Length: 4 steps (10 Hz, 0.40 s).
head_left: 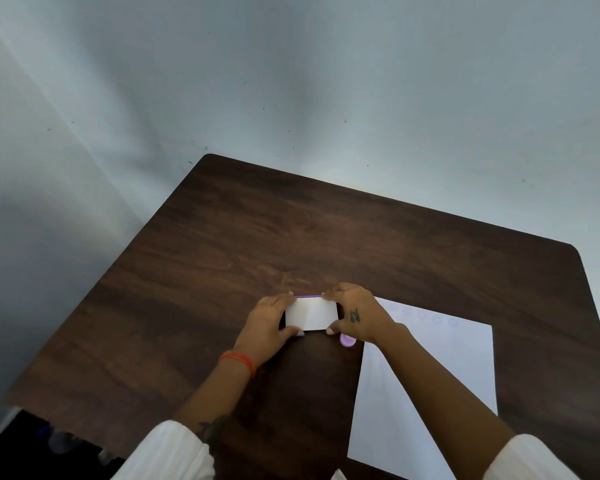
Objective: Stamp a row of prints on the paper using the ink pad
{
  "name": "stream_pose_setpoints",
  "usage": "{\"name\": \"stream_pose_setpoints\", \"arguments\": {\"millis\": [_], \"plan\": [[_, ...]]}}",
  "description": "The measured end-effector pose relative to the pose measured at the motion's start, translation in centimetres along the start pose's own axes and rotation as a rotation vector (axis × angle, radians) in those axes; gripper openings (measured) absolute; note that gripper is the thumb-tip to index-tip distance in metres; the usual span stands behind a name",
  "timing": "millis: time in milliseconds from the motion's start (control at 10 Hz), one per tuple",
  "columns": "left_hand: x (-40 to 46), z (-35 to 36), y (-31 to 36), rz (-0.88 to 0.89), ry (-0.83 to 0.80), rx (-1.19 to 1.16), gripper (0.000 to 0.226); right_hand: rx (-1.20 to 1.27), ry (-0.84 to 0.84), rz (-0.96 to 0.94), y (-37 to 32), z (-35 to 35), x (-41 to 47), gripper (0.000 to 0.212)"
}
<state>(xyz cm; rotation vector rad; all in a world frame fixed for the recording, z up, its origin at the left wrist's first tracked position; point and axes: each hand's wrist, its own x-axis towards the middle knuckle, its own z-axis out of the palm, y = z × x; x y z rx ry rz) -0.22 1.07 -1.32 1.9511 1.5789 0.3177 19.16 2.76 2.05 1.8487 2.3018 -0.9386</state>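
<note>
A flat white ink pad case (pixel 311 317) with a purple far edge lies on the dark wooden table (pixel 257 237). My left hand (pixel 269 325) grips its left end and my right hand (pixel 355 315) grips its right end, thumbs on the near side. A small round purple stamp (pixel 347 340) lies just under my right wrist. To the right lies the white paper (pixel 430 375). A row of several faint purple round prints (pixel 437 320) runs along the paper's far edge.
The table's far edge meets a pale wall (pixel 291 81). Dark floor with blurred objects (pixel 49 441) shows beyond the table's near left corner. My white sleeves fill the bottom of the view.
</note>
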Motion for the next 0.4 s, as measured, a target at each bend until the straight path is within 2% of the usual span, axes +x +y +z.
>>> {"name": "stream_pose_setpoints", "arguments": {"millis": [200,400], "plan": [[-0.2,0.1,0.6,-0.039,0.027,-0.018,0.072,0.001,0.011,0.011,-0.5,-0.3,0.0,0.072],[-0.1,0.0,1.5,-0.060,0.028,-0.060,0.064,-0.013,-0.009,-0.018,-1.0,-0.2,-0.2,0.077]]}}
